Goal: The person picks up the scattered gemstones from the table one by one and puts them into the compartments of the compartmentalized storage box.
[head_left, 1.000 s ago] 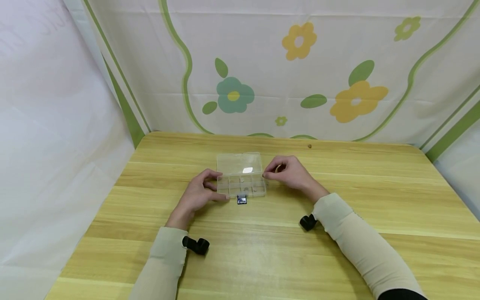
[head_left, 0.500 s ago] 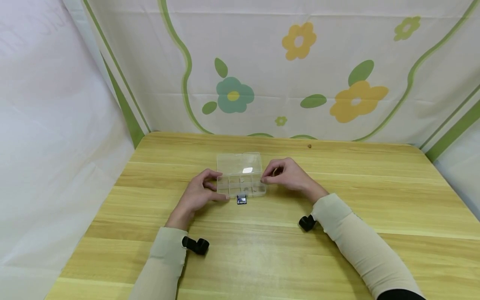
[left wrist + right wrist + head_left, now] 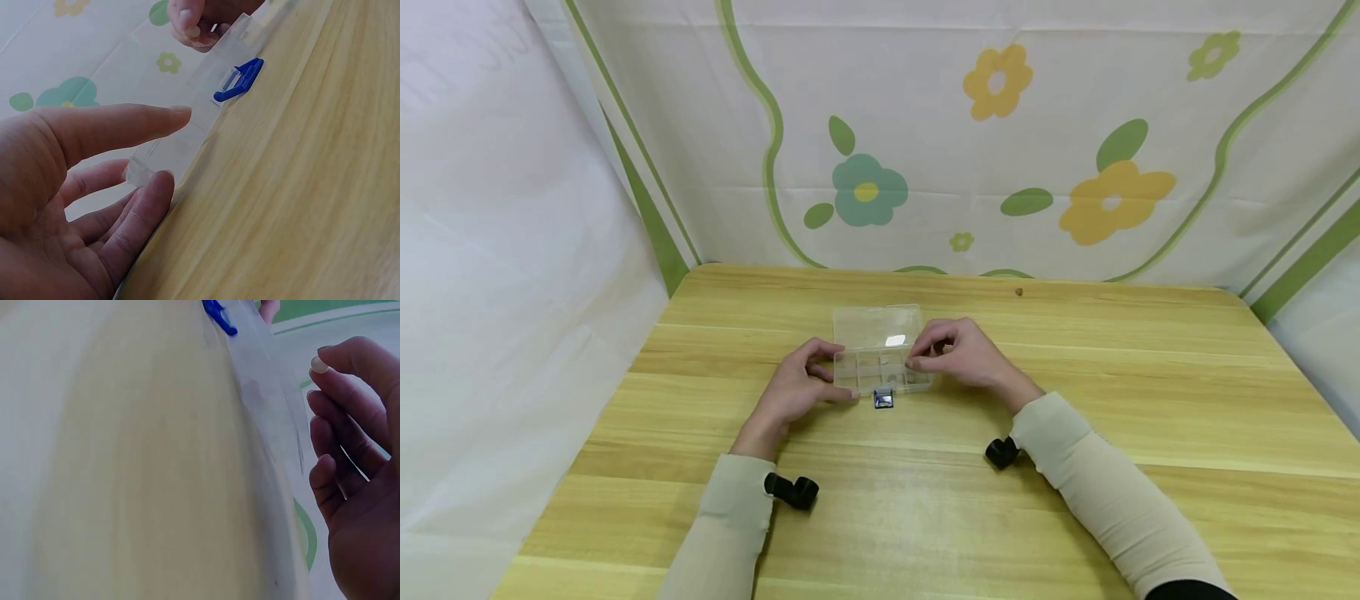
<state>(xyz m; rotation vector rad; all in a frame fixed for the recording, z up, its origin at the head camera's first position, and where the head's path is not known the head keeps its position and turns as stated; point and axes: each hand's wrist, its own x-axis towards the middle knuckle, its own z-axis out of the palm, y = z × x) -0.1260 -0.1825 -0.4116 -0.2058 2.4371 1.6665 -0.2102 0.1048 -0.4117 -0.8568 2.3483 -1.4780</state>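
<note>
A clear plastic pill box (image 3: 846,362) with small compartments lies on the table, its lid (image 3: 868,327) raised at the back. Its blue latch (image 3: 240,81) hangs down at the front edge. My left hand (image 3: 792,385) holds the box by its left end, thumb along the front and fingers at the side and back. Between thumb and index finger, my right hand (image 3: 962,354) pinches a small round white pill (image 3: 319,365) above the right-hand compartments. A few small pale pieces (image 3: 892,379) lie in the compartments; the right fingers partly cover that end.
The wooden table (image 3: 910,508) stretches out around the box. A tiny brown piece (image 3: 1018,292) lies near its back edge. Behind hangs a white cloth (image 3: 925,125) with flowers. Each sleeve carries a black wrist camera (image 3: 1002,453).
My right hand has moved left and slightly toward me, from beside the box's right end to over its right-hand compartments. My left hand and the box have stayed put.
</note>
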